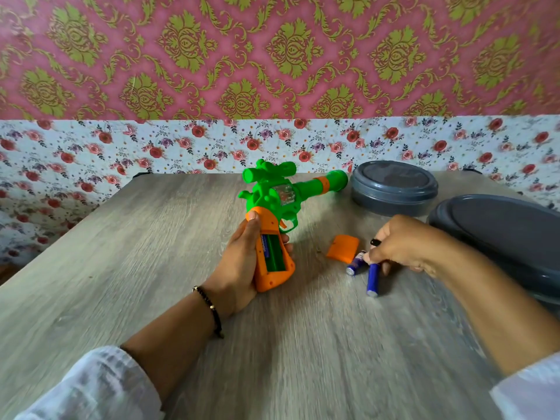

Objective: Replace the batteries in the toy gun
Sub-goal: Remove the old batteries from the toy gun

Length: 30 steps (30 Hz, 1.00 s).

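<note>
Left hand (242,268) gripping orange-handled green plastic toy gun (272,207) at table centre, battery bay open; right hand (403,244), at three o'clock, pinching blue cylindrical battery (372,278) beside orange cover (343,248).

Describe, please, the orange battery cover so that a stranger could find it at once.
On the grey wood-grain table, look between the toy gun held in the left hand and the right hand. The battery cover lies there: a small flat orange piece, beside two blue batteries, the only loose orange part.
</note>
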Each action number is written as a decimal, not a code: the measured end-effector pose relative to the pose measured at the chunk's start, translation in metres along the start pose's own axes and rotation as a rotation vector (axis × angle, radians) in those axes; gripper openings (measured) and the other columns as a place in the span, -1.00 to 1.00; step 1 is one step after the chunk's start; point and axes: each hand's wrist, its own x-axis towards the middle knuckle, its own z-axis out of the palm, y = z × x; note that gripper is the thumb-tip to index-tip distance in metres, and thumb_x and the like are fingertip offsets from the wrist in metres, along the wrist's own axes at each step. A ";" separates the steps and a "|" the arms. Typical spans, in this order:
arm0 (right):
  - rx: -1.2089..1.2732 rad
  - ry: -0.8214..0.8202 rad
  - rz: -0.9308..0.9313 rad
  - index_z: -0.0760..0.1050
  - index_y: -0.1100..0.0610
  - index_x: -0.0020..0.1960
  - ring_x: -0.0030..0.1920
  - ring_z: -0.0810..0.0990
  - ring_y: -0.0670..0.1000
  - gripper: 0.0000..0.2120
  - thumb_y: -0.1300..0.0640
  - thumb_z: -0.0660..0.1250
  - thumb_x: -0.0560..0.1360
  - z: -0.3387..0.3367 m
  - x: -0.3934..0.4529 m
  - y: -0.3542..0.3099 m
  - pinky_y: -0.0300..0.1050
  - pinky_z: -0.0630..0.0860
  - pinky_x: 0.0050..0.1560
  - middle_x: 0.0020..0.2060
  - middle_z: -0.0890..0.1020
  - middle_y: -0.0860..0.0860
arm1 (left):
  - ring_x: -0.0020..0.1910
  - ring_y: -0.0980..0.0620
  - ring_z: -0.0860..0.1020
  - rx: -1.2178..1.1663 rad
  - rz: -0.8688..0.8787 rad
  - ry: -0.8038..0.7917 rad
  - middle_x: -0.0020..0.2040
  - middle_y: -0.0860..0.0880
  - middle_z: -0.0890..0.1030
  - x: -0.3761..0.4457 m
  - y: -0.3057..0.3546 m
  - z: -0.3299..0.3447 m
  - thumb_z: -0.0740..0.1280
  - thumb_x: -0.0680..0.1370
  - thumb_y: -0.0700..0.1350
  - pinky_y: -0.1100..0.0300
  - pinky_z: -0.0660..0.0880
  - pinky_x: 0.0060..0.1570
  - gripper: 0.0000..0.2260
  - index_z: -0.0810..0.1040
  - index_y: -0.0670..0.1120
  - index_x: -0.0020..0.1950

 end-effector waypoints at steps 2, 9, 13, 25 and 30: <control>-0.011 0.013 0.000 0.60 0.29 -0.24 -0.55 0.42 -0.06 -0.89 0.23 0.46 0.36 0.000 0.002 0.001 -0.22 0.30 -0.41 -0.59 0.57 0.07 | -0.25 -0.06 0.58 -0.013 -0.007 -0.001 -0.16 -0.16 0.56 -0.001 0.000 0.000 0.08 0.62 0.11 0.12 0.60 -0.26 -0.54 0.35 -0.17 0.38; -0.032 0.123 -0.012 0.57 0.26 -0.29 -0.42 0.56 0.03 -0.86 0.20 0.48 0.34 -0.001 0.007 0.004 -0.07 0.52 -0.12 -0.56 0.61 0.07 | -0.27 -0.04 0.59 -0.019 -0.009 -0.010 -0.17 -0.15 0.56 -0.001 0.000 0.000 0.08 0.62 0.10 0.13 0.61 -0.26 -0.54 0.35 -0.17 0.38; -0.099 0.121 0.023 0.58 0.29 -0.20 -0.31 0.64 0.08 -0.80 0.15 0.47 0.34 0.000 0.012 0.005 0.00 0.57 -0.03 -0.51 0.64 0.09 | -0.24 -0.06 0.58 -0.002 -0.007 -0.012 -0.16 -0.15 0.56 -0.001 0.001 -0.001 0.08 0.62 0.10 0.13 0.61 -0.28 -0.56 0.35 -0.16 0.37; 0.150 0.460 -0.862 0.60 0.22 -0.15 -0.33 0.53 0.00 -0.65 -0.04 0.24 0.52 0.039 -0.016 -0.039 -0.15 0.45 -0.32 -0.29 0.60 0.12 | -0.25 -0.05 0.58 0.063 0.005 0.043 -0.15 -0.15 0.57 0.000 0.000 0.000 0.07 0.61 0.14 0.13 0.59 -0.27 -0.53 0.39 -0.19 0.33; 0.389 0.388 -0.967 0.59 0.23 -0.16 -0.23 0.57 0.06 -0.57 -0.11 0.17 0.49 0.066 -0.023 -0.054 0.05 0.47 -0.22 -0.27 0.62 0.10 | -0.06 -0.15 0.57 0.110 0.001 0.071 0.15 -0.35 0.55 -0.001 0.001 0.001 0.06 0.62 0.15 0.06 0.56 -0.17 -0.54 0.41 -0.13 0.35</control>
